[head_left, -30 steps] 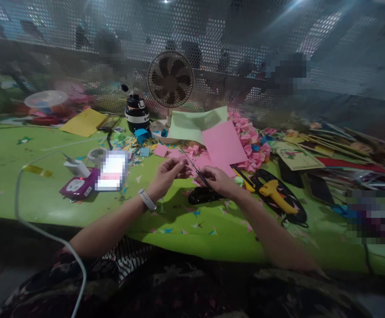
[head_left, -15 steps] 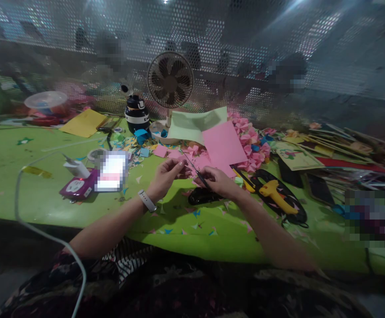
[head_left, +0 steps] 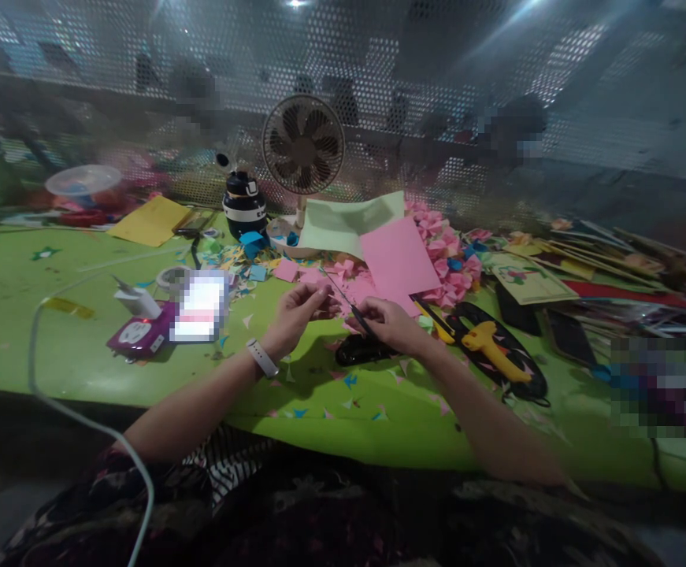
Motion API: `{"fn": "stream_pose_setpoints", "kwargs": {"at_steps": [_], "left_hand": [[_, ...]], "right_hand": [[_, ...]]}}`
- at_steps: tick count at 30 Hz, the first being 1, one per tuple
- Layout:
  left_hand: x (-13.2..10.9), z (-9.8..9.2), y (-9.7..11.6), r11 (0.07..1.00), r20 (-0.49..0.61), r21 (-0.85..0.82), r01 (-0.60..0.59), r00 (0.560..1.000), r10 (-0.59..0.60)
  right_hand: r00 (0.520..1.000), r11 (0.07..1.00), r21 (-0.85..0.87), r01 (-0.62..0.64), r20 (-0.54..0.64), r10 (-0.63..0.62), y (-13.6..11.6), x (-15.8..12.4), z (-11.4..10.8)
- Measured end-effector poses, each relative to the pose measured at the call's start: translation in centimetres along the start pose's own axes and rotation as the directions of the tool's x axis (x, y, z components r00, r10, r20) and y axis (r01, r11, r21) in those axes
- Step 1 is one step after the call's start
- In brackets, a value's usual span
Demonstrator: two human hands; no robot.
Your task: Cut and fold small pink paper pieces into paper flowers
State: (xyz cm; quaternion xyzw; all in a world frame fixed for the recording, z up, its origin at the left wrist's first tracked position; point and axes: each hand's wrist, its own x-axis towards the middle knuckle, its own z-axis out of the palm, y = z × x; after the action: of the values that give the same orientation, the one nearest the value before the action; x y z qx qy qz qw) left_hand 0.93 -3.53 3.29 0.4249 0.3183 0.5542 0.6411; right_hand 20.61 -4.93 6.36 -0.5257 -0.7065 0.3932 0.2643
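Observation:
My left hand [head_left: 296, 313], with a pale watch band on its wrist, is closed in a pinch on what looks like a small piece of pink paper [head_left: 334, 302], mostly hidden by the fingers. My right hand [head_left: 391, 324] is closed round dark-handled scissors [head_left: 343, 293]. Their thin blades point up and left, close to the left fingertips. Behind the hands lie pink paper squares [head_left: 287, 270] and a large pink sheet [head_left: 398, 256]. Below my right hand rests a black object [head_left: 361, 351] that I cannot make out.
A small fan [head_left: 303, 146] and a dark bottle [head_left: 243, 206] stand at the back. Folded pink paper pieces [head_left: 449, 268] are heaped behind the sheet. A yellow glue gun [head_left: 499, 354] lies right. Left are a lit phone [head_left: 199, 305], a purple power socket [head_left: 135, 335] and a white cable [head_left: 34, 339].

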Motion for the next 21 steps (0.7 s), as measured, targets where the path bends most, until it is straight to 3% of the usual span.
{"fn": "stream_pose_setpoints", "kwargs": {"at_steps": [14, 21], "left_hand": [[0.39, -0.22, -0.12, 1.000, -0.038, -0.021, -0.022, 0.999, 0.021], [0.32, -0.33, -0.16, 0.999, 0.028, -0.010, -0.037, 0.999, 0.038]], "right_hand": [[1.000, 1.000, -0.015, -0.010, -0.013, 0.010, 0.10, -0.17, 0.06], [1.000, 1.000, 0.017, -0.006, -0.002, 0.006, -0.06, -0.08, 0.00]]}}
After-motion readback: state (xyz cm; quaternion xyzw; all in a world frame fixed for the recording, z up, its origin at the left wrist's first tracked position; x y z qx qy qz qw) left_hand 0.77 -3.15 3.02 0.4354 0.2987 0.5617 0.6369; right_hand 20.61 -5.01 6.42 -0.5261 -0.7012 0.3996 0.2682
